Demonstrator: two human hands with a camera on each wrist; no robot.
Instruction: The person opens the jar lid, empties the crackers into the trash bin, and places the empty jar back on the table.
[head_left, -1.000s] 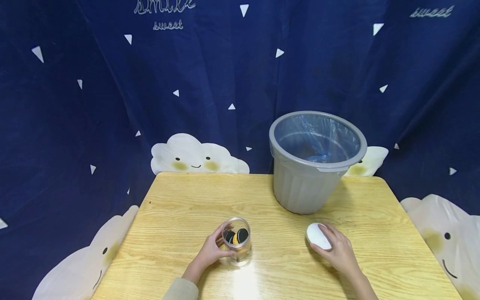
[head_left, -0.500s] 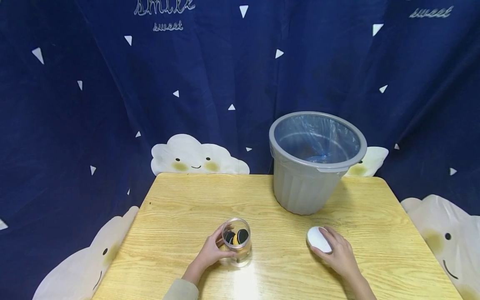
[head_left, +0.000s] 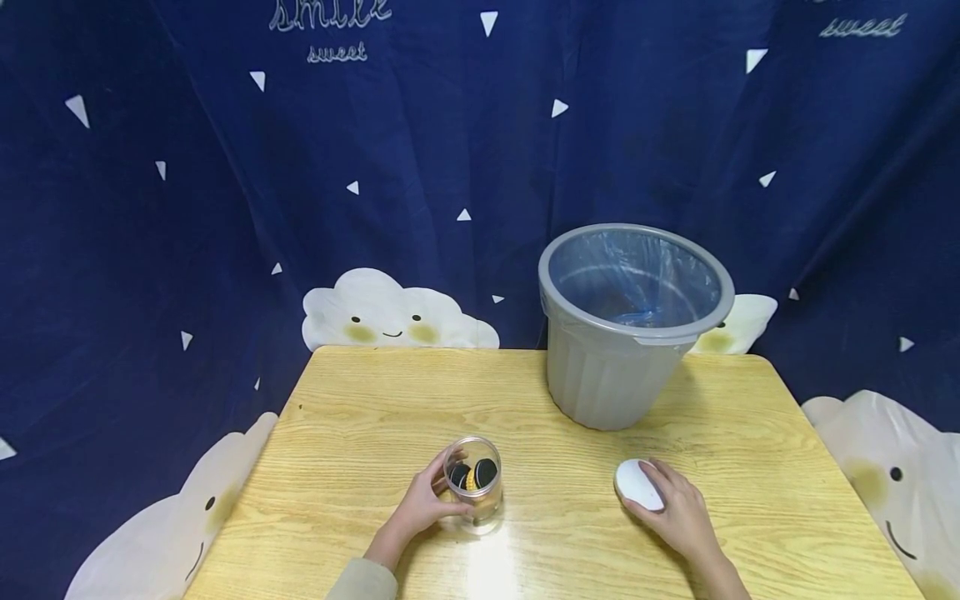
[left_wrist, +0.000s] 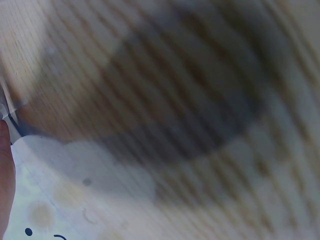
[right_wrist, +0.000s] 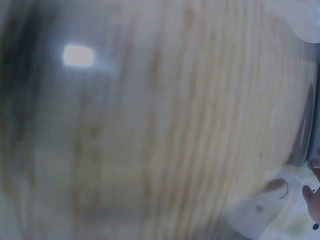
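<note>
In the head view, a clear open-topped jar [head_left: 489,502] stands upright on the wooden table, with black sandwich cookies [head_left: 486,472] and a yellow one showing inside. My left hand [head_left: 420,503] grips its left side, thumb in front and fingers behind. To the right, low over the tabletop, my right hand [head_left: 681,515] holds a white round lid [head_left: 636,485] by its right edge, thumb at the near side. Only a finger [left_wrist: 6,185] of the left hand shows at the edge of the left wrist view. The right wrist view catches just fingertips [right_wrist: 313,204] at its right edge.
A grey bin [head_left: 607,383] lined with a blue plastic bag [head_left: 637,287] stands at the back right of the table [head_left: 390,392]. Behind and at both sides hangs a dark blue curtain [head_left: 420,150] with white triangles and smiling clouds.
The right hand and the lid have shifted slightly toward the near edge of the table. Left hand and jar have stayed in place.
</note>
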